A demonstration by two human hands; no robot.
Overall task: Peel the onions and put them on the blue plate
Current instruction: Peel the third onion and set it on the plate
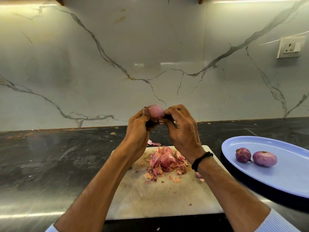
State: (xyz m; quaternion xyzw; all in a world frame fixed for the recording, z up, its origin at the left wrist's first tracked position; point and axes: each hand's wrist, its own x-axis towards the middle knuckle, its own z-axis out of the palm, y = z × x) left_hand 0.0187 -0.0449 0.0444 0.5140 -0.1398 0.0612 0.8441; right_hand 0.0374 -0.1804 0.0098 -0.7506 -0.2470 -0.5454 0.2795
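Gripping from 9 o'clock: left hand [138, 124], fingers curled round the onion [155, 112], raised above the cutting board [150, 198], probably so scraps drop there. Pinching at the onion's 3 o'clock side: right hand [180, 129], fingertips bent in, seemingly picking at leftover skin; exact contact hidden. Heaped toward the board's 12 o'clock, beneath the wrists: peels [164, 162]. Off at 3 o'clock from the board, kept clear of the mess: blue plate [284, 181], holding two peeled onions [264, 158] just beside each other. Held onion nearly bare, not yet plated.
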